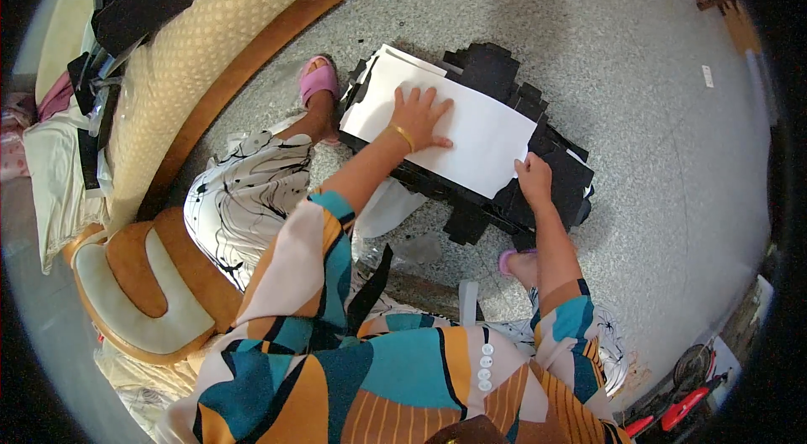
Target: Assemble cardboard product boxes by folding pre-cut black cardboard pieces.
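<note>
A white sheet (479, 129), flat and rectangular, lies across a stack of black cut-out pieces (487, 70) with tabs along their edges. My left hand (418, 118) rests palm down on the sheet, fingers spread. At the sheet's right corner my right hand (533, 177) has its fingers closed on the edge. Another white layer (412, 60) peeks out at the far left edge. More black pieces (565, 175) stick out to the right, beyond my right hand. What supports the stack is hidden beneath it.
A cream padded surface with a wooden edge (252, 78) curves along the left, with black items (143, 7) on it. A brown and cream cushion (143, 293) sits lower left. Red-handled scissors (685, 409) lie lower right. Clear plastic (416, 249) is on the speckled floor (656, 167).
</note>
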Demonstrator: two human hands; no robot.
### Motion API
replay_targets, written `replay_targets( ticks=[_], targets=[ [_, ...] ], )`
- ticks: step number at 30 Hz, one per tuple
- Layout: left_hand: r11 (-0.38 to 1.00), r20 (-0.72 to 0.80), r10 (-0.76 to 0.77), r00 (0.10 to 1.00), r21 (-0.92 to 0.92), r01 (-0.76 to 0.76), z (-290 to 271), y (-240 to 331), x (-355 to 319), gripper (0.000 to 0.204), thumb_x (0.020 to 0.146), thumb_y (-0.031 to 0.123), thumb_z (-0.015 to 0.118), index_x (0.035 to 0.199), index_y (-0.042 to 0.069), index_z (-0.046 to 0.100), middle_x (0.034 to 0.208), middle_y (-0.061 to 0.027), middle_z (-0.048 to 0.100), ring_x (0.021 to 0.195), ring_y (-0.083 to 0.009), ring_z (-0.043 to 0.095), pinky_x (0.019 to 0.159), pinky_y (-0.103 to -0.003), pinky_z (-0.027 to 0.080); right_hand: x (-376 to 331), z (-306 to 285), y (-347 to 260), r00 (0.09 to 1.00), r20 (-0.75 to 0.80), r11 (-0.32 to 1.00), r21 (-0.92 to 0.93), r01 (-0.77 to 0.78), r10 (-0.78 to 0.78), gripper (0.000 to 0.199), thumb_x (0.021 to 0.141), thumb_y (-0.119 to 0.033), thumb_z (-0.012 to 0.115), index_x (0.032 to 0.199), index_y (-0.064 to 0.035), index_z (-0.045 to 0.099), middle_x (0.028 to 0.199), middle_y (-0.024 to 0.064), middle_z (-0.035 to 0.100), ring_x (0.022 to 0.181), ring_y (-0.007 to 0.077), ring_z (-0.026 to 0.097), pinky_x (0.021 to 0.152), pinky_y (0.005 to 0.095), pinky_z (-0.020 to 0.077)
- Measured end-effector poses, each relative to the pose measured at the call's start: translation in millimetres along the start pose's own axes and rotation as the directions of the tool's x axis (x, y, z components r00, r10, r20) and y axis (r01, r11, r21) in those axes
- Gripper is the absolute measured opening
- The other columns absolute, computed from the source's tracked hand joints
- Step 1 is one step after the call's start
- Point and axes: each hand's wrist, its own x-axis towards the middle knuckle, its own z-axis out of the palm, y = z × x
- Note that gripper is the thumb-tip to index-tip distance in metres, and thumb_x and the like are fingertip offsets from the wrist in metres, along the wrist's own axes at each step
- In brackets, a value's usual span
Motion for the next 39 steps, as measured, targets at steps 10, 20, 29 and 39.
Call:
replay_targets(
  ticks=[10,20,29,39],
  targets=[
    [0.970,0.238,0.168,0.957,0.131,-0.203,-27,-30,78,0.130,0.035,0.055,0.078,0.138,0.021,0.005,0.142,-0.0113,0.010,0.130,-0.0354,0.011,0.099,-0.060,0.010,-2,-3,-3,0.996,0.078,0.999,0.023,-0.041,0.039,0.028,0.074,-0.027,0.059,0.067,-0.0025,0.049,0.068,0.0161,0.055,0.069,0.0347,0.051,0.062,0.0450,0.0381],
    [0.983,0.181,0.172,0.968,0.040,-0.182,-15,-35,70,0.127,0.034,0.052,0.080,0.137,0.022,0.012,0.136,-0.0128,0.025,0.124,-0.0374,0.024,0.098,-0.058,0.015,-7,-8,-5,0.998,0.059,0.998,0.062,-0.016,0.012,0.029,0.075,-0.025,0.058,0.065,-0.0017,0.045,0.064,0.0164,0.052,0.063,0.0344,0.049,0.058,0.0435,0.0360],
    [0.982,0.154,0.130,0.979,0.114,-0.149,-8,-31,60,0.124,0.036,0.053,0.079,0.137,0.021,0.014,0.142,-0.0096,0.014,0.129,-0.0350,0.015,0.094,-0.066,0.014,-6,3,1,0.996,0.085,0.999,-0.003,-0.043,0.043,0.029,0.075,-0.028,0.058,0.068,-0.0028,0.046,0.072,0.0149,0.054,0.071,0.0343,0.049,0.061,0.0450,0.0363],
    [0.948,-0.017,-0.318,0.948,-0.026,0.317,-7,-14,20,0.113,0.047,0.054,0.074,0.137,0.023,0.014,0.143,-0.0083,0.007,0.130,-0.0319,0.009,0.085,-0.068,0.027,-19,-20,-46,0.932,-0.056,0.918,-0.163,-0.361,0.357,0.040,0.073,-0.039,0.062,0.089,-0.0058,0.047,0.088,0.0152,0.059,0.086,0.0348,0.055,0.074,0.0479,0.0387]
  ],
)
